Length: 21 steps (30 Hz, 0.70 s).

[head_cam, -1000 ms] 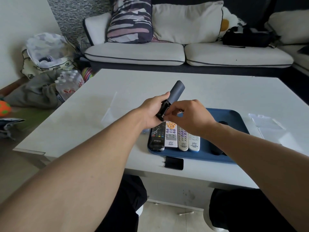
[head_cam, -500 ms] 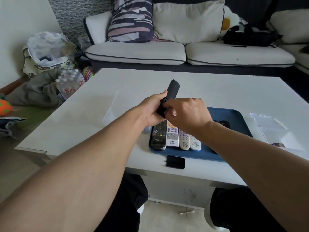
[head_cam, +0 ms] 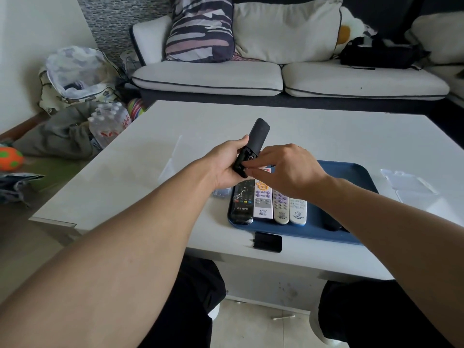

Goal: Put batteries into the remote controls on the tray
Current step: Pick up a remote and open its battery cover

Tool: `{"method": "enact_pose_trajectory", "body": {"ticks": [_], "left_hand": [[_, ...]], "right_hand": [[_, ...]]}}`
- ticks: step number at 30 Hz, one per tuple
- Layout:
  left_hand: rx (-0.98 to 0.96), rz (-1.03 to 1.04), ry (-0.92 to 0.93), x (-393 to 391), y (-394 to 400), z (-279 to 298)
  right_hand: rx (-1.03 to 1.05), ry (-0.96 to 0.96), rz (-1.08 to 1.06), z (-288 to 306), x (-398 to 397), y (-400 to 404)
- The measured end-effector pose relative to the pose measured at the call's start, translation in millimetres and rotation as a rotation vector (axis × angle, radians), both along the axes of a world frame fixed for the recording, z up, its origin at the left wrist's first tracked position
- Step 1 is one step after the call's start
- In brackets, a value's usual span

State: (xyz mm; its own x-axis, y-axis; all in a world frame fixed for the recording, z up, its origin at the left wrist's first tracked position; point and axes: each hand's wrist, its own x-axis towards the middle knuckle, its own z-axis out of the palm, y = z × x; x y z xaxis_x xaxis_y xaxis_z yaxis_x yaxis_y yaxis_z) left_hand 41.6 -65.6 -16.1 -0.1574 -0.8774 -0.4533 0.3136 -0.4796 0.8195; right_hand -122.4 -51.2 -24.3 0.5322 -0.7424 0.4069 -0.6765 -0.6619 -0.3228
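My left hand [head_cam: 224,164] grips a slim black remote [head_cam: 259,133] above the table, tilted up and away, with its open battery compartment facing me. The fingertips of my right hand [head_cam: 288,169] pinch a small battery at that compartment; the fingers hide most of it. Below my hands a blue tray [head_cam: 351,172] carries several remotes side by side: a black one [head_cam: 242,203], a white one [head_cam: 263,203] and two smaller pale ones [head_cam: 288,209]. A black battery cover [head_cam: 267,242] lies on the table in front of the tray.
The white coffee table [head_cam: 326,131] has clear plastic packaging [head_cam: 411,184] right of the tray and a small clear pack [head_cam: 221,193] at the tray's left edge. A dark object [head_cam: 331,224] lies on the tray beside my right forearm. A sofa stands behind; bags and bottles lie left.
My right hand's fingers have stayed at the remote's compartment, shifting slightly lower. My left hand has tipped the remote more upright. The tray and the cover have not moved.
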Motion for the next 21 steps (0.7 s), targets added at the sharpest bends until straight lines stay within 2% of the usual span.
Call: {"method": "enact_pose_trajectory", "body": {"ticks": [6, 13, 17, 21], "left_hand": [[0.019, 0.008, 0.048, -2.6, 4.0, 2.7], [0.021, 0.067, 0.07, -3.0, 0.3, 5.8], [0.035, 0.057, 0.056, 0.9, 2.3, 3.7], [0.061, 0.036, 0.048, 6.4, 5.9, 3.3]], "right_hand": [[-0.13, 0.112, -0.101, 4.1, 6.1, 7.0], [-0.288, 0.149, -0.166, -4.8, 16.3, 1.5], [-0.317, 0.156, -0.056, -2.9, 15.6, 5.9], [-0.203, 0.186, 0.103, -3.4, 8.7, 1.9]]}}
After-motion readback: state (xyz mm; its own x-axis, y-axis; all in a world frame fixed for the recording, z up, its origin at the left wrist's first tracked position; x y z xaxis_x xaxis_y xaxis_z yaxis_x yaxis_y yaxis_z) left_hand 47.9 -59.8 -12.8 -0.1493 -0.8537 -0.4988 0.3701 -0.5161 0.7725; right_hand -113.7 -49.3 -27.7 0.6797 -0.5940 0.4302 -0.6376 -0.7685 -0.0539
